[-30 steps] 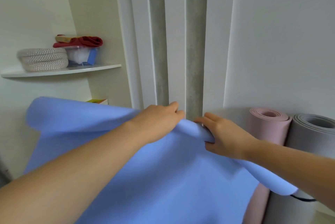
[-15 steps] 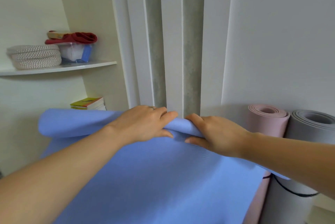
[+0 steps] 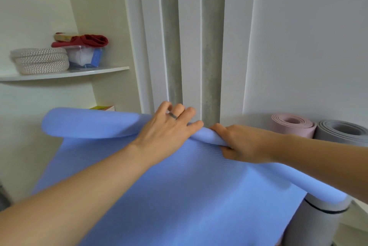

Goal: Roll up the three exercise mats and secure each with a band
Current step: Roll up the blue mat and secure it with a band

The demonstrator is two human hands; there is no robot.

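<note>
**Blue mat starts to curl into a roll under both hands**

A person's two bare arms reach forward over a blue exercise mat (image 3: 179, 196) that fills the lower half of the view. A second ago the far edge of the mat was only lifted and pinched; now it is folded over into a loose tube, and the first turn of the roll has formed. In my judgement this means rolling of the third mat has only just begun, with most of its length still flat.

The left hand (image 3: 169, 128) lies palm down on top of the tube near the centre, fingers spread and curled over its far side; a ring shows on one finger. The right hand (image 3: 245, 144), touching the tube just toward 3 o'clock, is closed around it, thumb on top and fingers tucked beneath.

The tube's long axis runs from 9 o'clock to 4 o'clock, dipping at the right end. The flat part stretches from the tube toward 6 o'clock.

At 3 o'clock, two finished rolls stand upright against the wall: a pink mat (image 3: 292, 126) and a grey mat (image 3: 344, 132), touching each other. A dark band (image 3: 326, 211) circles the grey one lower down. Whether the pink one is banded cannot be seen.
</note>
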